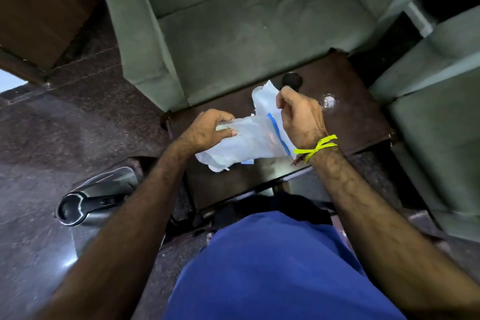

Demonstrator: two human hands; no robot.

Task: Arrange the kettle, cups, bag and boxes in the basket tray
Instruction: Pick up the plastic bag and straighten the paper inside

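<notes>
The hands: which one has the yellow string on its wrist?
The right hand, pinching the bag's top edge. The left hand has a bare wrist.

A low bench (pixel 350 122) stands directly in front of the person, with an armchair (pixel 233 21) behind it and a second seat (pixel 436 101) to its right. Above the bench, the left hand (pixel 207 128) and the right hand (pixel 302 117) hold a bag (pixel 252 138) between them, the left at its near-left end, the right at its far-right edge. A round knob-like thing (pixel 292 80) sits on the bench just behind the right hand. A kettle (pixel 96 193) lies on the floor (pixel 52 125) to the left of the bench, beside the left forearm.
</notes>
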